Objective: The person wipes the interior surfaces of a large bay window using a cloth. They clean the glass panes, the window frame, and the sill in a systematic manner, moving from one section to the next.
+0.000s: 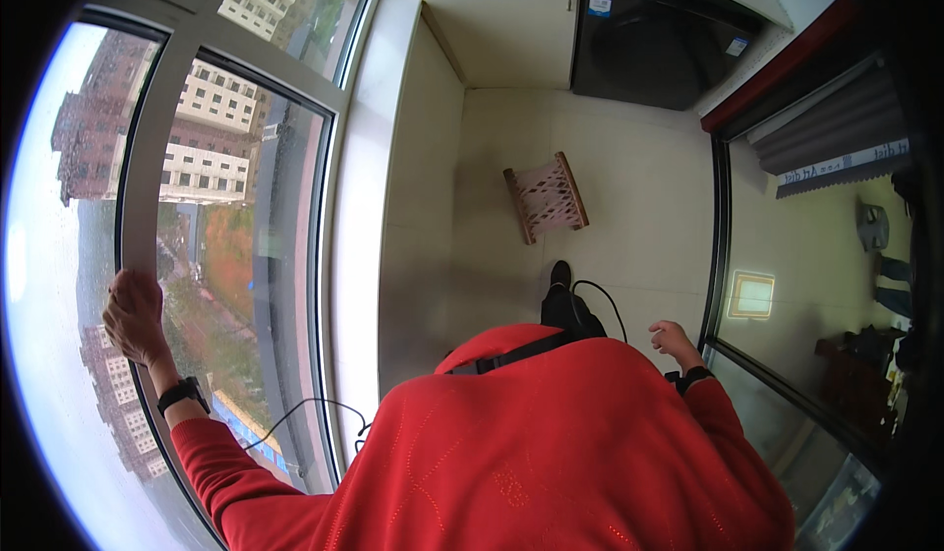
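Observation:
My left hand [136, 316] is raised against the light metal window frame [141, 219], its fingers curled at the bar between the panes. Whether it grips the frame or something small hidden in the fingers, I cannot tell. My right hand [672, 341] hangs at my right side with loosely bent fingers, near the dark-framed glass partition [719, 234]; nothing shows in it. Both wrists wear black bands. Drops speckle the window pane [96, 256], and buildings stand outside. A black cable [317, 400] runs beside my left sleeve.
Ahead on the tiled floor stands a small folding stool [547, 197] with a woven seat. Beyond it are a white cabinet [509, 27] and a dark front-loading appliance [656, 42]. A white windowsill [361, 204] runs along my left. Another cable [608, 297] loops near my foot.

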